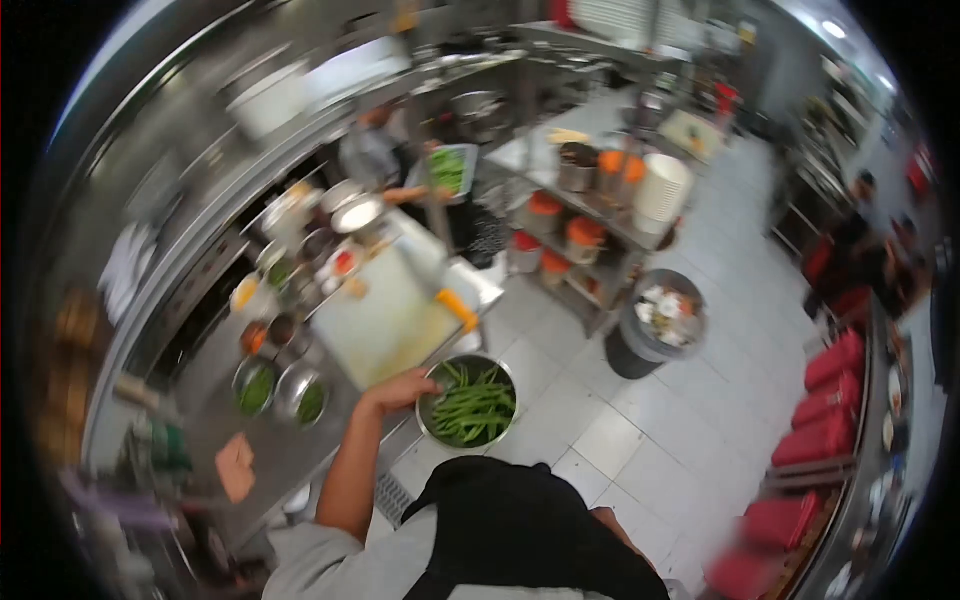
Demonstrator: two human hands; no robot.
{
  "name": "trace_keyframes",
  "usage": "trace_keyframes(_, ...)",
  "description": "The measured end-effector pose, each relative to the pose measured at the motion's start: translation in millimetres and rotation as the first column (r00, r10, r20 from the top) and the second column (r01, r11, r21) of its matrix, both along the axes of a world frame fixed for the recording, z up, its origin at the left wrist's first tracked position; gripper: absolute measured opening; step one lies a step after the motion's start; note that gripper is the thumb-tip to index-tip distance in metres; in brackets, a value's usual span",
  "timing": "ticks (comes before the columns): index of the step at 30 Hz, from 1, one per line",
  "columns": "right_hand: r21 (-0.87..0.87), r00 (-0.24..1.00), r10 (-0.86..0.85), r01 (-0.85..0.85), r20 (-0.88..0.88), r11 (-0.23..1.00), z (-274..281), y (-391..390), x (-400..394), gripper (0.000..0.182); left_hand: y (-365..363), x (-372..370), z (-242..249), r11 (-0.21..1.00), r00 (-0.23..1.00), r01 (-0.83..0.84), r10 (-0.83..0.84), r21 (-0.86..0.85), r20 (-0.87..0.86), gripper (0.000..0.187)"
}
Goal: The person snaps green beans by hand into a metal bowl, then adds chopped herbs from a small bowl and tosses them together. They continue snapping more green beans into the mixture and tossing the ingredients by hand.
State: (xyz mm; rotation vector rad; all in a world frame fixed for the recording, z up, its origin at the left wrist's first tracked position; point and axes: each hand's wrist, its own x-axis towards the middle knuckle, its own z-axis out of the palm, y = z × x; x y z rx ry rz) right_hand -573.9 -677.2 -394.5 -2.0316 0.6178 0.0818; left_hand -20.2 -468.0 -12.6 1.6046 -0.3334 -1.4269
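A round metal bowl full of long green beans is beyond the counter's edge, in front of my body. My left hand grips its left rim, with the fingers at the edge of the bowl. Just above the bowl lies a pale cutting board, and on it a knife with a yellow handle. Low in the view, beside the dark apron, part of my right forearm shows; the right hand itself is hidden.
Small bowls of chopped greens and an orange cloth lie on the left counter. A waste bin stands on the tiled floor, near a shelf. Across the counter another person holds a tray of greens. Red bins line the right.
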Motion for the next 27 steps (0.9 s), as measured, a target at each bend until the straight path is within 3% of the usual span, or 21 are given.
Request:
trace_keyframes(2,-0.360,0.974,0.216,-0.177,0.070,0.916,-15,0,-2,0.011,63,4,-25,0.990,0.980,-0.120,0.130,-0.078,0.148,0.037)
trace_keyframes(3,-0.522,0.890,0.431,-0.441,-0.149,0.730,-147,-11,-17,0.018,86,-10,3,0.977,0.964,-0.213,0.213,-0.018,0.157,0.038)
trace_keyframes(4,-0.523,0.884,0.454,-0.440,-0.110,0.730,-152,-17,-9,0.024,107,-25,32,0.954,0.944,-0.296,0.285,0.042,0.166,0.038)
trace_keyframes(6,-0.446,0.885,0.422,-0.464,-0.195,0.765,-149,-20,23,0.021,174,-29,7,0.913,0.905,-0.406,0.395,0.044,0.155,0.041)
trace_keyframes(7,-0.447,0.867,0.458,-0.495,-0.198,0.745,-116,-49,35,0.021,206,-37,1,0.864,0.852,-0.503,0.497,-0.004,0.164,0.040)
trace_keyframes(9,-0.519,0.657,0.726,-0.701,-0.205,0.489,-6,-19,100,0.019,275,-43,-22,0.771,0.764,-0.635,0.637,-0.051,0.106,0.043)
trace_keyframes(10,-0.209,0.655,0.609,-0.738,-0.447,0.641,39,-1,138,0.015,305,-51,-24,0.758,0.751,-0.650,0.652,-0.056,0.109,0.043)
trace_keyframes(11,0.137,0.864,0.252,-0.213,-0.436,0.967,45,15,162,0.012,333,-62,-22,0.688,0.684,-0.721,0.725,-0.076,0.078,0.044)
trace_keyframes(12,0.410,0.813,-0.141,0.424,-0.565,0.807,44,28,175,0.011,358,-67,-21,0.616,0.614,-0.782,0.788,-0.094,0.044,0.045)
trace_keyframes(13,0.349,0.902,0.023,0.143,-0.430,0.926,44,37,188,0.019,383,-67,-23,0.610,0.609,-0.787,0.792,-0.095,0.042,0.045)
trace_keyframes(14,0.241,0.925,0.218,-0.145,-0.312,0.960,14,37,198,0.026,408,-68,-29,0.559,0.561,-0.825,0.828,-0.078,-0.001,0.043)
trace_keyframes(16,0.079,0.899,0.379,-0.403,0.218,0.912,-38,54,218,0.018,448,-64,-53,0.498,0.500,-0.866,0.864,-0.050,-0.056,0.041)
trace_keyframes(17,0.077,0.896,0.393,-0.415,0.205,0.907,10,77,248,0.018,462,-55,-73,0.467,0.478,-0.874,0.876,-0.135,-0.061,0.045)
trace_keyframes(18,0.185,0.959,0.266,-0.245,-0.101,0.952,57,125,258,0.018,476,-49,-88,0.429,0.452,-0.877,0.889,-0.217,-0.069,0.049)
trace_keyframes(20,0.423,0.929,0.191,-0.042,-0.316,0.905,85,176,280,0.034,490,-42,-100,0.371,0.408,-0.899,0.904,-0.234,-0.132,0.051)
trace_keyframes(22,0.212,0.867,0.481,-0.449,-0.130,0.868,36,189,282,0.035,495,-38,-99,0.336,0.391,-0.901,0.903,-0.273,-0.178,0.052)
trace_keyframes(23,0.104,0.863,0.383,-0.370,-0.328,0.923,103,222,294,0.036,498,-35,-95,0.319,0.364,-0.908,0.921,-0.270,-0.137,0.053)
trace_keyframes(24,0.111,0.852,0.389,-0.374,-0.351,0.921,115,232,297,0.038,496,-31,-87,0.301,0.337,-0.915,0.937,-0.270,-0.096,0.054)
trace_keyframes(25,0.126,0.869,0.378,-0.357,-0.320,0.926,118,235,300,0.037,490,-39,-61,0.287,0.277,-0.919,0.958,-0.271,0.074,0.054)
trace_keyframes(26,0.143,0.881,0.371,-0.343,-0.295,0.928,122,236,301,0.035,495,-34,-69,0.282,0.275,-0.922,0.959,-0.266,0.067,0.054)
trace_keyframes(27,0.143,0.874,0.375,-0.348,-0.308,0.927,125,233,302,0.035,499,-31,-80,0.324,0.087,-0.900,0.790,-0.291,0.607,0.051)
